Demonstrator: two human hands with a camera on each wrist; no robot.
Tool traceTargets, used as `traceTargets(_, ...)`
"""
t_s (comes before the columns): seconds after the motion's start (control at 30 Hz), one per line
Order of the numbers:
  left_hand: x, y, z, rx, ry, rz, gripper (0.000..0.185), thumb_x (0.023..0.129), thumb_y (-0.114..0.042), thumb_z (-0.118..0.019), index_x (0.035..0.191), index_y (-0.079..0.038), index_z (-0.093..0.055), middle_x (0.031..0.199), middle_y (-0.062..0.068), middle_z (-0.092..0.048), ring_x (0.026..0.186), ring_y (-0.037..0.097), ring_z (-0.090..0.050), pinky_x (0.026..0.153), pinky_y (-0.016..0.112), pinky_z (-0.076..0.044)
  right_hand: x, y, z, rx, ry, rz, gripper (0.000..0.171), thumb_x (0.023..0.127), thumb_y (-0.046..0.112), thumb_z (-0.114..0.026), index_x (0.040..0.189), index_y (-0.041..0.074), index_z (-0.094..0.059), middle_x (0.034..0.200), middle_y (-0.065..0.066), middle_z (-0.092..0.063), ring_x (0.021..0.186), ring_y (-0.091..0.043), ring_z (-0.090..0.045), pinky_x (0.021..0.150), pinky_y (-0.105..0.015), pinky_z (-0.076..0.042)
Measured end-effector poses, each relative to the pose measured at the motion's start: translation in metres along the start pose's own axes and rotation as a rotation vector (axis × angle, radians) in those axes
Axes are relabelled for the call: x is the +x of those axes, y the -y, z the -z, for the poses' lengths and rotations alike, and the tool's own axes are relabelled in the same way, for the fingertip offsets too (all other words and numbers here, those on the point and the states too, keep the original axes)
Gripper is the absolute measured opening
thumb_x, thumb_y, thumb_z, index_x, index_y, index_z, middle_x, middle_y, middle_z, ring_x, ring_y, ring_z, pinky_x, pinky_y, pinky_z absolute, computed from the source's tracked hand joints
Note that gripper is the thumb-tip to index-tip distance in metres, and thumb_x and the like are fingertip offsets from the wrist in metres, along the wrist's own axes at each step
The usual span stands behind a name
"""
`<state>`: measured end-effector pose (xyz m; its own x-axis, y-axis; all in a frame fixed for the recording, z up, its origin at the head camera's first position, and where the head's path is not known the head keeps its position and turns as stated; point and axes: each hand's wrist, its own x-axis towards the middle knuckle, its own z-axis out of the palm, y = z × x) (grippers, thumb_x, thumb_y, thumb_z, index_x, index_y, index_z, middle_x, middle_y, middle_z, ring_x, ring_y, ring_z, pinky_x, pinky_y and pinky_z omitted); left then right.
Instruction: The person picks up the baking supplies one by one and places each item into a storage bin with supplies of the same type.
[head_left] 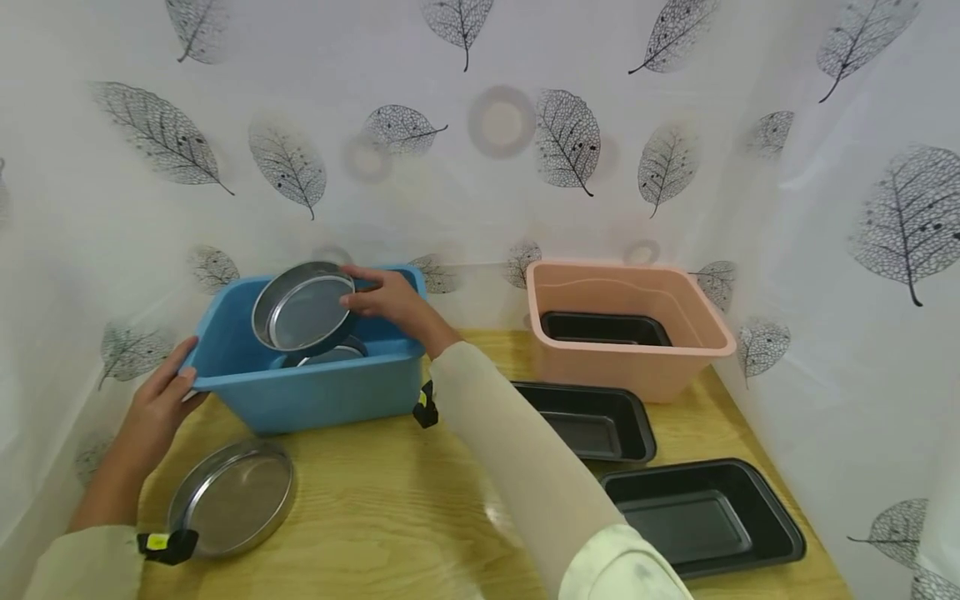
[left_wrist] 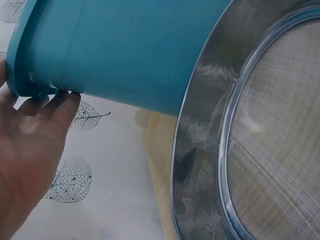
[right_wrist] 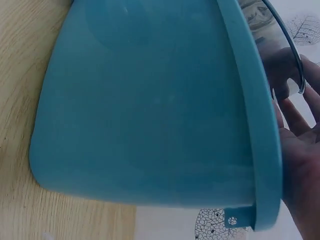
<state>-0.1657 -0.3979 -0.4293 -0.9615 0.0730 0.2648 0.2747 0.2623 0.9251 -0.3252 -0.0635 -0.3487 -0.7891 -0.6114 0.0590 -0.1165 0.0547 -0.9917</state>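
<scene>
1. Round silver metal mesh sieve (head_left: 309,315) tilts over the blue plastic tub (head_left: 337,400) at far left; we pinch its right rim with our right hand (head_left: 393,302).
2. Our left hand (head_left: 157,410) grips the tub's left rim.
3. We see another round metal sieve (head_left: 240,500) near left, on the yellow wooden table (head_left: 390,517).

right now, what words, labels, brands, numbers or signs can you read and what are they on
No readable text anywhere.
Yellow patches on black wrist pieces: too small to tell.
Blue tub, held sieve, pink tub: no lettering I can make out.
</scene>
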Motion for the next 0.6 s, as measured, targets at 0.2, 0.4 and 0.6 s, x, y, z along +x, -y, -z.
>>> traceTargets(0.2,-0.001,0.001,0.0,-0.012,0.003,-0.016,0.058,0.112,-0.017,-0.033,0.164,-0.021,-0.01,0.171,-0.002,0.005,0.157,0.027,0.0,0.088,0.0,-0.043,0.011,-0.004,-0.005,0.021,-0.005,-0.024,0.059,0.095,0.013,-0.071,0.15,0.021,-0.051,0.159,0.0,-0.043,0.126,-0.022,-0.061,0.102,-0.034,-0.053)
traceTargets(0.4,0.002,0.002,0.001,-0.031,0.013,-0.009,0.058,0.112,-0.017,-0.034,0.164,-0.02,-0.01,0.171,-0.001,0.003,0.156,0.026,-0.002,0.088,0.0,-0.043,0.018,-0.007,-0.012,0.003,0.02,-0.022,0.059,0.096,0.014,-0.07,0.151,0.021,-0.05,0.159,0.001,-0.042,0.127,-0.02,-0.061,0.102,-0.033,-0.052)
traceTargets(0.6,0.003,-0.001,0.003,-0.032,0.017,0.005,0.058,0.112,-0.017,-0.034,0.164,-0.019,-0.009,0.171,0.004,0.005,0.156,0.03,-0.001,0.089,0.001,-0.043,0.024,-0.013,-0.016,0.0,0.025,-0.062,0.06,0.096,0.015,-0.07,0.152,0.022,-0.049,0.16,0.004,-0.04,0.136,-0.021,-0.053,0.106,-0.036,-0.05)
